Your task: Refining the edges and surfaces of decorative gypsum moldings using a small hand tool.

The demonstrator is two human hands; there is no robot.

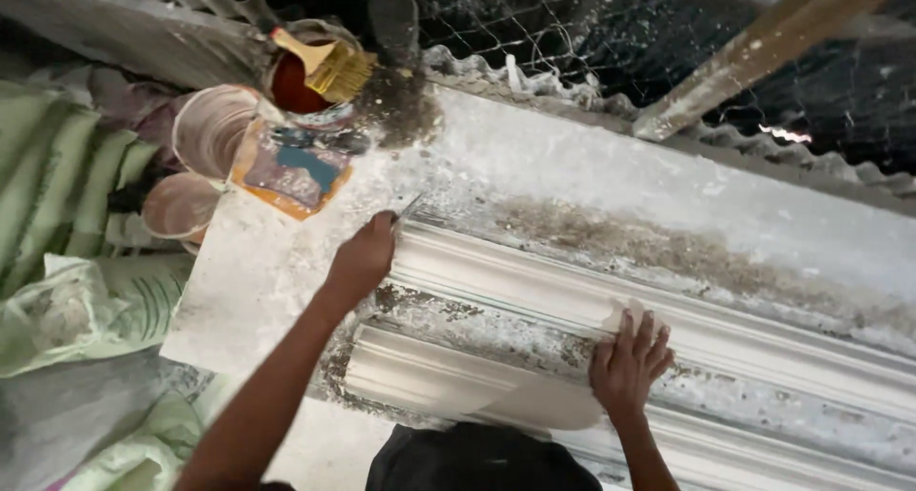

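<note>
A long white plaster moulding [534, 286] lies along a dusty white work slab [611, 176], with a second moulded piece [429, 376] nearer me. My left hand [364, 257] is closed around a small thin metal tool [408, 208], whose tip points at the far end of the moulding. My right hand [628, 362] rests flat, fingers spread, on the moulding's ridged surface.
At the slab's far left stand a tin of reddish liquid [291, 85] with a wooden brush [329, 63] across it, two pale bowls [210, 128], and a blue-handled tool [315, 140] on an orange card. Green sacks [57, 310] lie left. Wire mesh [592, 23] and a wooden beam [763, 42] lie beyond.
</note>
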